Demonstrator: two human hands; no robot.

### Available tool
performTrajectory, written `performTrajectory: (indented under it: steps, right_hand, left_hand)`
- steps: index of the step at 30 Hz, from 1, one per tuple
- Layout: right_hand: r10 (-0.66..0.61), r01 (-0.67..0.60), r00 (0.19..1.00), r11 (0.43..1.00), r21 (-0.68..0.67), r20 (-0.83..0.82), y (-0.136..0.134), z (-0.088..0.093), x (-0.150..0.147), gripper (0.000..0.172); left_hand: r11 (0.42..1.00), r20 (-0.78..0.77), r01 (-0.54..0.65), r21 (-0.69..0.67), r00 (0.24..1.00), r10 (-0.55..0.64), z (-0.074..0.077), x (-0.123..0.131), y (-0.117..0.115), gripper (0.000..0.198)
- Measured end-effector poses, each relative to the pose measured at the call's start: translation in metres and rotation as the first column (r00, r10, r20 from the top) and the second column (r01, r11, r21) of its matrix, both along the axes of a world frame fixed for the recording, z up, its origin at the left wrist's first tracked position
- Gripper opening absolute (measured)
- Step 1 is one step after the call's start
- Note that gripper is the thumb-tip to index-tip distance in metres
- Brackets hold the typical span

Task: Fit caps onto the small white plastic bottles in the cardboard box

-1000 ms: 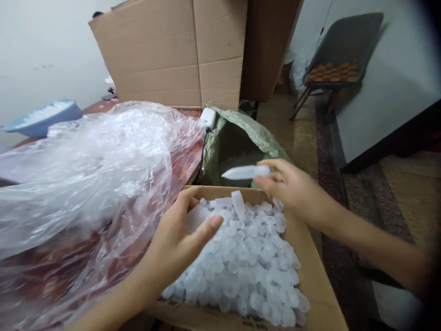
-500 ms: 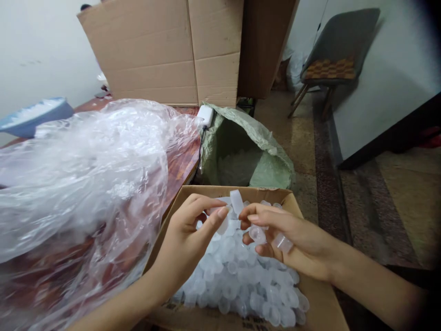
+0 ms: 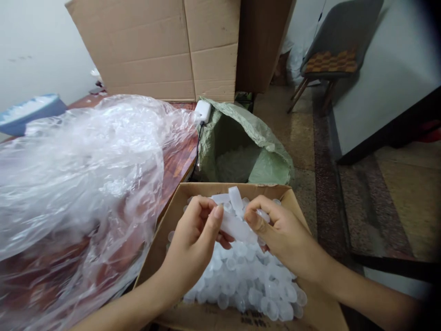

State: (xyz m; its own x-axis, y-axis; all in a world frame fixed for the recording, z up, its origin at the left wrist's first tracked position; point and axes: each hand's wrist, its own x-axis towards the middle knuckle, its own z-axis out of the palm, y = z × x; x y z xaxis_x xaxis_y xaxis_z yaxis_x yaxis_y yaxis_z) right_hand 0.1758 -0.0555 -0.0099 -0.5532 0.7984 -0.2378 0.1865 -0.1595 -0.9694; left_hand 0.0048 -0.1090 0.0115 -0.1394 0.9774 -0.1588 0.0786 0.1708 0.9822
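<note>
My left hand [image 3: 200, 236] pinches a long, milky translucent plastic tube [image 3: 237, 227] between thumb and curled fingers. At the tube's other end, my right hand [image 3: 279, 225] is closed with thumb against fingers, around small translucent plastic caps, one of which [image 3: 263, 215] partly shows. Its palm is hidden. Below both hands, a cardboard box [image 3: 319, 305] holds a heap of small translucent caps [image 3: 237, 280]. Another flat, whitish plastic piece [image 3: 236, 200] sticks up from the heap just behind the hands.
A green woven sack [image 3: 272, 168] gapes open beyond the box. On the left, clear plastic sheeting [image 3: 103, 151] covers a reddish table, with a blue basin [image 3: 32, 112] at its far side. A white adapter [image 3: 203, 111] with a black cable, a large carton [image 3: 148, 50] and a chair [image 3: 337, 41] stand farther back.
My right hand has turned over and closed, hiding the caps that showed between its fingers. The tube in my left hand now spans the gap between both hands. The view has shifted slightly.
</note>
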Motion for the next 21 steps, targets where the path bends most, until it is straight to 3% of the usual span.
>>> performTrajectory:
  steps: [3,6,8,10,13,15,17,19,21]
  right_hand:
    - [-0.022,0.02,0.999,0.999,0.032,0.045,-0.002,0.001,-0.001,0.041]
    - [-0.091,0.078,0.992,0.985,0.152,0.085,-0.002,0.001,-0.001,0.038]
    - [-0.156,0.115,0.981,0.945,0.306,0.116,-0.002,0.002,0.0,0.035]
    - [-0.218,0.128,0.968,0.859,0.495,0.127,-0.003,0.003,0.001,0.033]
    - [-0.255,0.122,0.964,0.679,0.724,0.078,-0.006,0.001,0.003,0.031]
    - [-0.195,0.092,0.98,0.576,0.812,0.027,-0.01,0.0,0.005,0.028]
    - [-0.101,0.052,0.995,0.501,0.864,-0.002,-0.012,0.001,0.006,0.025]
    - [-0.038,0.024,0.999,0.486,0.873,-0.006,-0.012,0.004,0.007,0.026]
    - [-0.042,0.008,0.999,0.554,0.832,0.018,-0.01,0.008,0.006,0.027]
  left_hand:
    - [0.999,-0.073,0.028,0.046,0.997,-0.025,-0.002,0.001,-0.008,0.019]
    - [0.981,-0.255,0.152,0.124,0.96,-0.117,-0.003,0.0,-0.015,0.014]
    - [0.939,-0.449,0.294,0.176,0.873,-0.189,-0.003,-0.001,-0.016,0.014]
    - [0.911,-0.522,0.387,0.141,0.811,-0.263,-0.003,0.0,-0.016,0.015]
    - [0.928,-0.226,0.37,-0.049,0.901,-0.371,-0.003,0.001,-0.012,0.026]
    - [0.919,0.025,0.358,-0.165,0.933,-0.358,-0.002,0.002,-0.009,0.035]
    - [0.911,0.124,0.348,-0.223,0.937,-0.328,-0.002,0.001,-0.007,0.038]
    - [0.914,0.115,0.336,-0.227,0.941,-0.317,-0.001,-0.001,-0.006,0.038]
    - [0.925,0.076,0.327,-0.195,0.945,-0.318,-0.001,-0.003,-0.006,0.035]
